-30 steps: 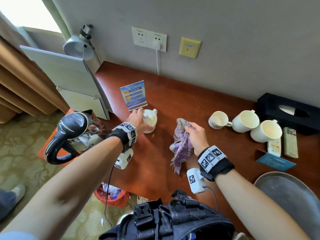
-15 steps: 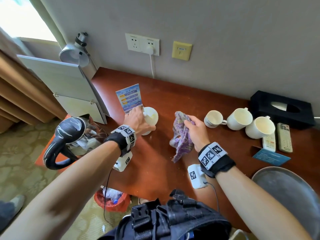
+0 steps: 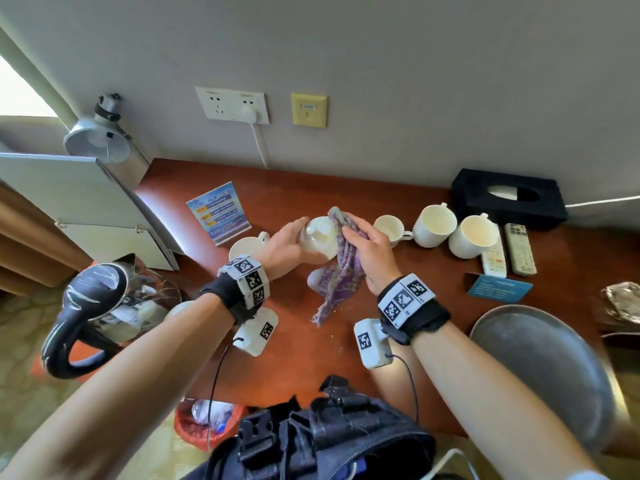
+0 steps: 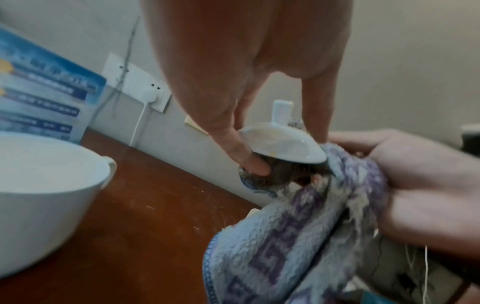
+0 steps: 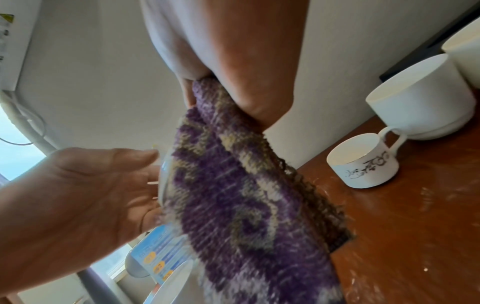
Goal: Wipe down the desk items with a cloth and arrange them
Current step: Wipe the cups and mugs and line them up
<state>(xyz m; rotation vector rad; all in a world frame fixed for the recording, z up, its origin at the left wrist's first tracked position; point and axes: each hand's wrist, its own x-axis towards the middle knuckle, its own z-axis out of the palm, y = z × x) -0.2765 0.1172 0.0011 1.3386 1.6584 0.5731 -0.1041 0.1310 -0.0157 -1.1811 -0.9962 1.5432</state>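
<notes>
The blue card standing just beyond the left hand carries rows of print, but none of it is sharp enough to read; the same goes for the flat blue card lying well out to the right of the right hand. The left hand grips a white lid above the surface, thumb and fingers curled round its rim, its knob pointing away from the palm. The right hand, just beside it and palm turned toward it, clutches a purple patterned cloth and presses it against the lid's edge; the loose end of the cloth hangs down below both hands. A white cup stands on the surface directly behind the left wrist. Just past the right hand's fingertips sits a small cup with a dark scroll motif, and beyond it to the right two larger white cups, two remotes and a black tissue box.
</notes>
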